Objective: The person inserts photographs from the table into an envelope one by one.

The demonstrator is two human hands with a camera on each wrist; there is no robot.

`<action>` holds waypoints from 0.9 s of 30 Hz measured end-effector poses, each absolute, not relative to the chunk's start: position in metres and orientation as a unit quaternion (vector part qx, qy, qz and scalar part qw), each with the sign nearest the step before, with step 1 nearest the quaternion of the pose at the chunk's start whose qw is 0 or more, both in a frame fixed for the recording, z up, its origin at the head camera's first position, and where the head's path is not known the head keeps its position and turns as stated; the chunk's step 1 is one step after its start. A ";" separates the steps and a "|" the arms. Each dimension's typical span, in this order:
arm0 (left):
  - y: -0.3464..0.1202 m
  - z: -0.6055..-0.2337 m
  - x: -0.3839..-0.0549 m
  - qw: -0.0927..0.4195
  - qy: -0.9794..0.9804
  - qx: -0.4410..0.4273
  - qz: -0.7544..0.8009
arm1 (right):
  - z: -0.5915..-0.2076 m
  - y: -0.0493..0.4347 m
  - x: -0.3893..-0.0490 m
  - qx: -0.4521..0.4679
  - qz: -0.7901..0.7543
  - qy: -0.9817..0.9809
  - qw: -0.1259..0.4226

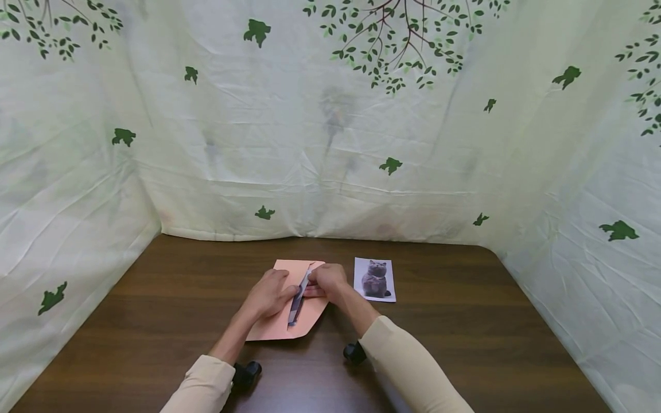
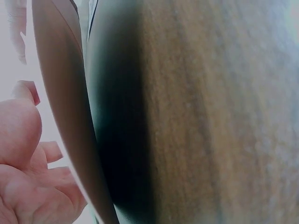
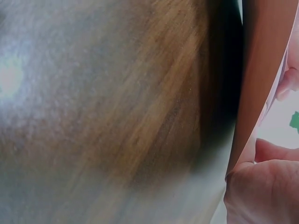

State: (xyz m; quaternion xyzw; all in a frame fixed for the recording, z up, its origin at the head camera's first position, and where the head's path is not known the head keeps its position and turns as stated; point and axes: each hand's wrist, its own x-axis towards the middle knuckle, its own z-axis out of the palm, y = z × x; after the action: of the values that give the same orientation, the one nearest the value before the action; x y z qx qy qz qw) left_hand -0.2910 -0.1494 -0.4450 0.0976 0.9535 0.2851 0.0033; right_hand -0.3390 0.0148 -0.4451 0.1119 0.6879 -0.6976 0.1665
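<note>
A peach paper envelope [image 1: 265, 330] lies tilted near the middle of the table, its right side folded as a flap. Along its opening shows a narrow strip of a printed picture card [image 1: 296, 307], mostly hidden inside. My left hand [image 1: 271, 292] holds the envelope's left part, with the thumb beside the strip. On the flap side, my right hand [image 1: 327, 281] grips near the opening, its fingertips close to the card's upper end. In the left wrist view the bent paper edge of the envelope [image 2: 63, 93] stands beside fingers.
A white card with a grey cat picture [image 1: 377, 279] lies flat to the right of the envelope. The brown wooden table [image 1: 439, 344] is bordered by a white curtain [image 1: 232, 143] printed with leaves. Black wrist devices [image 1: 248, 374] sit under both forearms.
</note>
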 end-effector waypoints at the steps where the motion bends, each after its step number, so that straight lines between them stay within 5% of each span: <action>1: -0.149 -0.445 -0.291 0.003 0.953 0.097 0.286 | -0.445 0.015 -0.339 0.112 -0.696 0.690 0.166; 27: -0.150 -0.445 -0.291 0.006 0.951 0.095 0.294 | -0.441 0.026 -0.339 0.091 -0.698 0.685 0.188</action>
State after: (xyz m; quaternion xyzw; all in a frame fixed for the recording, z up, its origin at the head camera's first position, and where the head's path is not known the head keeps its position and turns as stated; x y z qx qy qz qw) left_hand -0.2906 -0.1504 -0.4452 0.0948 0.9511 0.2938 0.0065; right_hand -0.3389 0.0260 -0.4413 0.0911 0.6850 -0.6979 0.1882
